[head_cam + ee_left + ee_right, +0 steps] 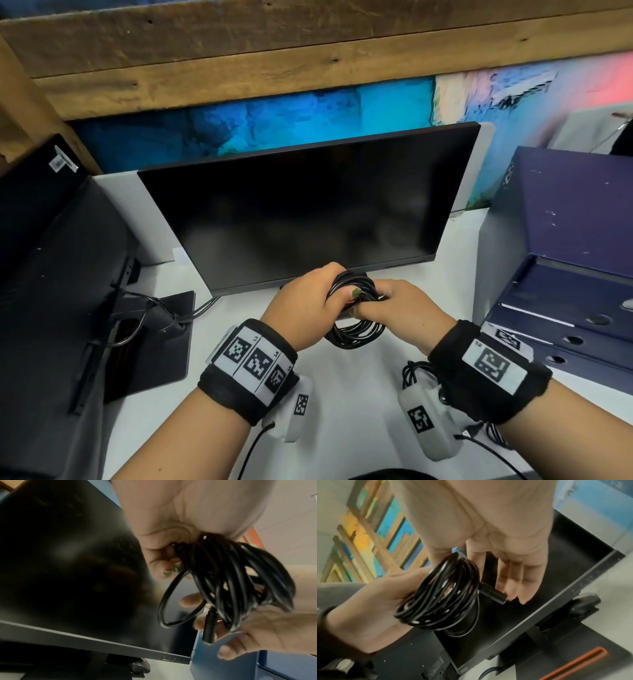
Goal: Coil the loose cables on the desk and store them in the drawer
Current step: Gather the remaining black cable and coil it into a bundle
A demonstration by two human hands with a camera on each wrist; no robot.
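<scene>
Black cable coil [354, 308] is held up w/ both hands, center of the head view, just in front of the monitor [308, 212] and above the white surface [342, 394]. Left hand [301, 308] has its grip wrapped round the bundle, fingers curled thru the loops. Right hand [404, 311] pinches the coil at the thumb side; its other fingers [513, 577] look fairly straight in the right wrist view, plug end [494, 595] beside them. Blue box [565, 240] at right of frame.

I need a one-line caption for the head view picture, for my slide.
Left hand holds a coiled black cable while the right hand handles its end, before a dark monitor.
</scene>
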